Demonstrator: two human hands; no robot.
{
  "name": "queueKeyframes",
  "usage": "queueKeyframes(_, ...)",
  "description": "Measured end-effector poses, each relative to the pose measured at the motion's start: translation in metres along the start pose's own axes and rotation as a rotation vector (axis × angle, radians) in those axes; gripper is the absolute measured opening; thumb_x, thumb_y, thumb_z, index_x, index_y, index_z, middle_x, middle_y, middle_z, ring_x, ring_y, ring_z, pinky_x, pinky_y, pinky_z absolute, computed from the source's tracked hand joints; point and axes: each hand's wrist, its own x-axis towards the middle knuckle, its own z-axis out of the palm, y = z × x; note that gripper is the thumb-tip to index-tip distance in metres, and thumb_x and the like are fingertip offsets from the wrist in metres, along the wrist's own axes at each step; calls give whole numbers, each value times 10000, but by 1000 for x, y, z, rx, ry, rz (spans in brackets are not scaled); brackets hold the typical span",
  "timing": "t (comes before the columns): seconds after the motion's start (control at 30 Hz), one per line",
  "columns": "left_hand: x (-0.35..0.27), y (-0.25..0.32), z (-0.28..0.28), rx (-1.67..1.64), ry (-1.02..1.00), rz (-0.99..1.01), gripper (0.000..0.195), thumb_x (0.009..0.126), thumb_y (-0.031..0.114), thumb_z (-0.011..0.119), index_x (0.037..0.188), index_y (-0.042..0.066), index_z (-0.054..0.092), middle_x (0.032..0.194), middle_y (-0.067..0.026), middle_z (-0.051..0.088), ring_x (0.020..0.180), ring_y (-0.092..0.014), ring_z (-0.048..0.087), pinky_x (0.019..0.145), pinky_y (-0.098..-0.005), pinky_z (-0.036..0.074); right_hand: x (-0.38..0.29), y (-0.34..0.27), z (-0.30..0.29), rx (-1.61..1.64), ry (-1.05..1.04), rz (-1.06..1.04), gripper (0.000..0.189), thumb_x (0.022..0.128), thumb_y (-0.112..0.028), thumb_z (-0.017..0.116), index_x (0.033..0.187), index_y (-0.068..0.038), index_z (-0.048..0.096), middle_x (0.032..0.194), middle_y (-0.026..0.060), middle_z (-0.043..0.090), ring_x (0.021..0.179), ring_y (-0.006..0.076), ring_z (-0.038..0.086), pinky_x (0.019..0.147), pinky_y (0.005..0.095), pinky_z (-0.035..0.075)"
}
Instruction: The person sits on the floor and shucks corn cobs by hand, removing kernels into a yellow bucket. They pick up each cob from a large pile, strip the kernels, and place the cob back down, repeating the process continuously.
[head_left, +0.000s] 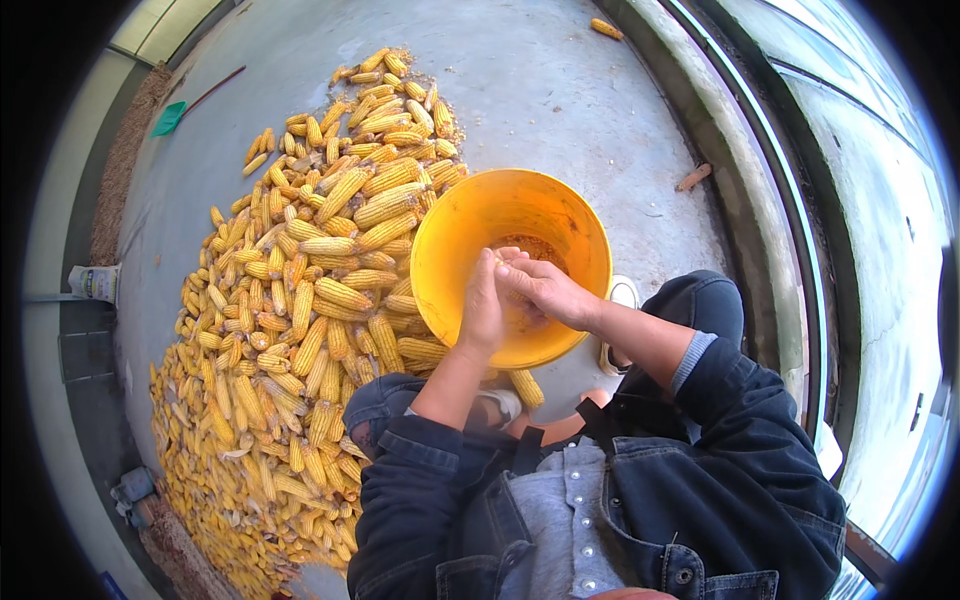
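My left hand (484, 304) and my right hand (546, 292) meet over the mouth of a yellow plastic bucket (442, 247). Between the thumbs shows a small bit of yellow corn (499, 259). My fingers curl around it and hide most of what they hold, so I cannot tell whether it is a whole ear or loose kernels. Loose corn kernels (541, 249) lie at the bottom of the bucket, partly covered by my hands. The bucket stands on the concrete floor in front of my knees.
A large heap of corn ears (300, 300) spreads left of the bucket. One ear (527, 388) lies by my feet. A bare cob (694, 178) and another ear (606, 29) lie near the right wall ledge (675, 90). A green dustpan (169, 118) rests far left.
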Motion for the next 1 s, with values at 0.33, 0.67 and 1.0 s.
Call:
queueKeyframes(0.33,0,14,-19,143,-20,-33,354,1005,356,479,1071,39,622,790,16,539,578,-73,444,574,-225,426,6,11,-14,193,150,11,427,1004,-402,432,1116,-11,562,759,43,566,542,99,513,499,241,417)
queueKeyframes(0.67,-1,6,-28,-45,-43,-129,356,995,347,458,1077,23,581,810,-46,576,619,-125,522,642,-310,506,12,25,-28,677,238,12,258,943,-214,597,1065,13,610,829,32,596,690,103,586,635,238,499)
queueKeyframes(1.0,-11,20,-19,321,-263,-290,399,992,414,492,1104,37,556,732,-24,543,484,-72,471,449,-199,372,8,11,-27,-65,162,-74,340,969,-281,567,1051,39,649,852,48,601,740,121,571,692,261,491)
